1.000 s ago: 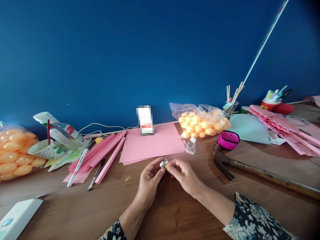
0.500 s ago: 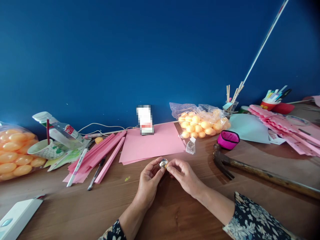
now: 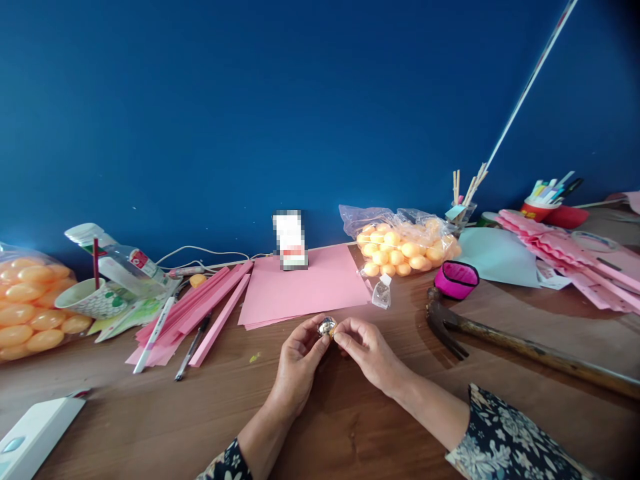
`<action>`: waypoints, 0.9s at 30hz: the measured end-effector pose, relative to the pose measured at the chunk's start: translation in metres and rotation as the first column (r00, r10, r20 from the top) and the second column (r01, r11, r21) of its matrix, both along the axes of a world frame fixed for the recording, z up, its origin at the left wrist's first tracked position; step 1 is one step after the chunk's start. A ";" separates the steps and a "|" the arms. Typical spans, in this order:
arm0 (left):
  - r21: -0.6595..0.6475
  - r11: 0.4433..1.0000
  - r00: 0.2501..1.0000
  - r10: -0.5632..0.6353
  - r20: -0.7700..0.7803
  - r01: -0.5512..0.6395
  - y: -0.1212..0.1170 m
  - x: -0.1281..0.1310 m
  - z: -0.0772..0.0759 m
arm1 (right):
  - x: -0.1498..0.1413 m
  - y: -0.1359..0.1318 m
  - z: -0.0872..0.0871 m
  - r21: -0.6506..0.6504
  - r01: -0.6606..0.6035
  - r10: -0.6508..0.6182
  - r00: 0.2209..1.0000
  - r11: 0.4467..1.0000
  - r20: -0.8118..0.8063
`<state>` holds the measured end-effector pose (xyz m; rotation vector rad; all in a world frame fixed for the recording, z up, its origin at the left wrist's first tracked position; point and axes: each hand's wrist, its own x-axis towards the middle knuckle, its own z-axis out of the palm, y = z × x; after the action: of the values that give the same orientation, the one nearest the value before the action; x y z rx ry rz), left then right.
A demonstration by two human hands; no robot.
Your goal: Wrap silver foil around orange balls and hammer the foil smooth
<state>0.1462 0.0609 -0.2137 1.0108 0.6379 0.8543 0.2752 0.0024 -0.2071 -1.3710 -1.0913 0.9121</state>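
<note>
Between my two hands, just above the wooden table, is a small shiny silver round piece (image 3: 327,326); its exact kind is too small to make out. My left hand (image 3: 299,360) is closed around its left side, thumb below and fingers behind. With thumb and forefinger pinched together, my right hand (image 3: 369,350) meets its lower right edge, where a little orange-gold glint shows. The right hand's other fingers are curled in. Just beyond the hands lie pink paper sheets (image 3: 305,293), and a small clear bag (image 3: 382,293) sits to their right.
A claw hammer (image 3: 530,350) and a magenta band (image 3: 457,280) lie to the right. Bagged orange balls (image 3: 400,250) stand behind, with another bag (image 3: 30,303) far left. Pink paper strips (image 3: 200,303), pens and a white box (image 3: 43,433) are leftward. A phone (image 3: 291,240) leans against the wall.
</note>
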 end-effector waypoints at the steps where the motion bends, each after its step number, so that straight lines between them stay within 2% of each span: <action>1: 0.002 1.000 1.000 -0.001 0.001 0.001 0.000 0.000 0.000 | 0.000 0.000 0.000 0.002 -0.001 0.001 1.000 1.000 0.006; 10: 0.029 0.999 1.000 0.012 0.005 -0.013 0.000 0.001 -0.002 | 0.001 -0.001 -0.001 0.009 -0.003 0.003 0.999 1.000 0.052; 27: -0.023 1.000 1.000 0.006 0.010 -0.006 0.000 0.000 -0.002 | 0.001 0.000 -0.001 0.000 -0.008 0.008 1.000 1.000 0.022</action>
<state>0.1459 0.0613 -0.2160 0.9836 0.6412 0.8546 0.2763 0.0023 -0.2085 -1.3804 -1.1145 0.9052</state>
